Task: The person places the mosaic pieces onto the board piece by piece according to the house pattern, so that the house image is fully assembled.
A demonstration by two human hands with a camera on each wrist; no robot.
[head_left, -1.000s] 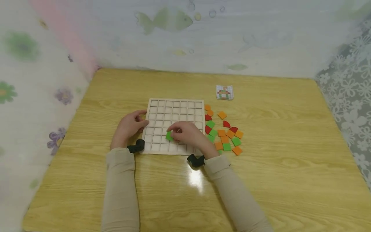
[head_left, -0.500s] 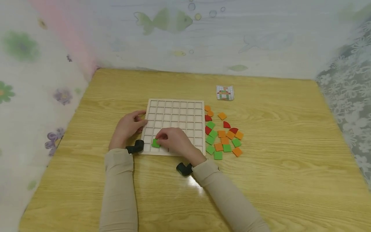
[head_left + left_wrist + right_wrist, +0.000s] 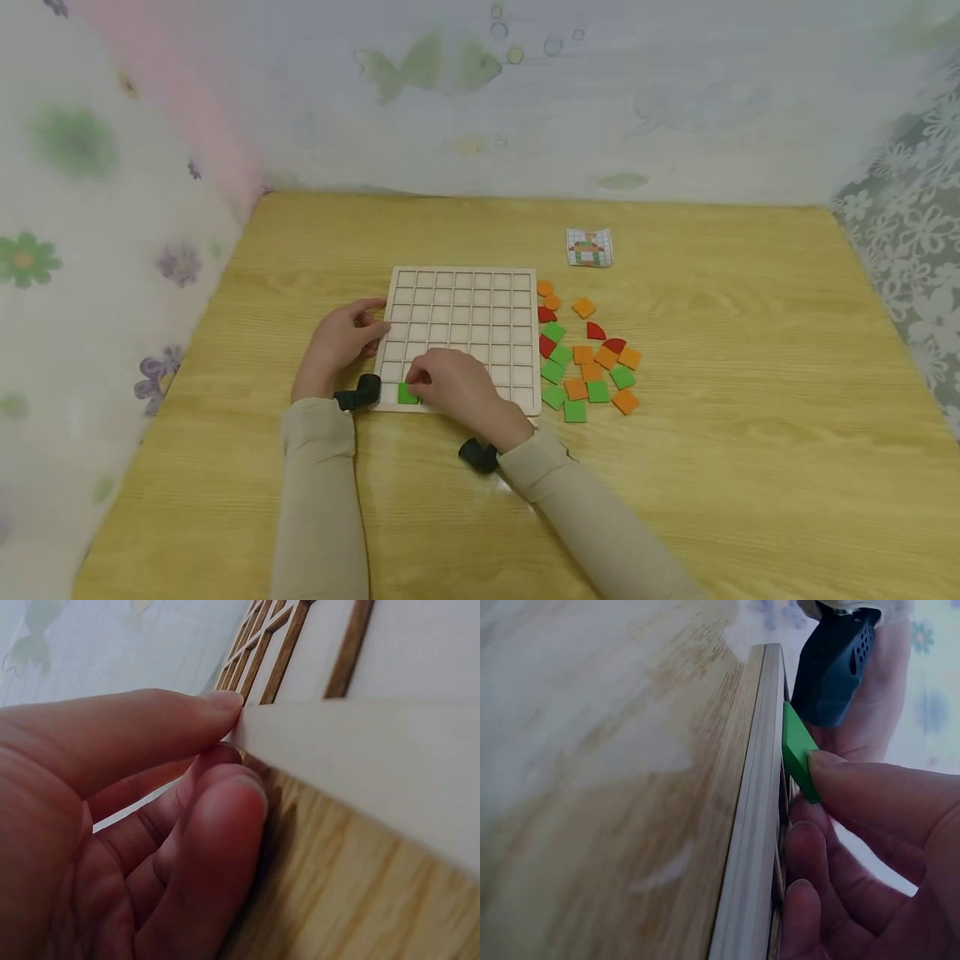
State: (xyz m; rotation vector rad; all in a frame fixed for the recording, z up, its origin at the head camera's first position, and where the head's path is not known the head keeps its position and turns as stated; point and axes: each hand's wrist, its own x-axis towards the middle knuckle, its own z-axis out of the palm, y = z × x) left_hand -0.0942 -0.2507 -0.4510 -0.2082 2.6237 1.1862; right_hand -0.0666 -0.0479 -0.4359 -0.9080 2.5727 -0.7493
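Observation:
A light wooden grid board (image 3: 462,315) lies on the table in the head view. My left hand (image 3: 341,342) holds its left edge; in the left wrist view the thumb (image 3: 172,727) is at the rim and the other fingers (image 3: 225,832) are curled beside it. My right hand (image 3: 457,387) pinches a green square tile (image 3: 407,394) over the board's nearest row, second cell from the left. The right wrist view has this green tile (image 3: 798,750) tilted, its lower edge at the grid, with the thumb (image 3: 870,787) on it.
Right of the board lie several loose tiles: green squares (image 3: 575,411), orange squares (image 3: 626,402), orange circles (image 3: 552,302) and red quarter circles (image 3: 595,331). Behind them is a small pattern card (image 3: 589,247). Walls bound the table (image 3: 712,375) at the back and left.
My right hand has carried the green tile left and nearer, from mid-board to the nearest row. My left hand stays at the board's left edge.

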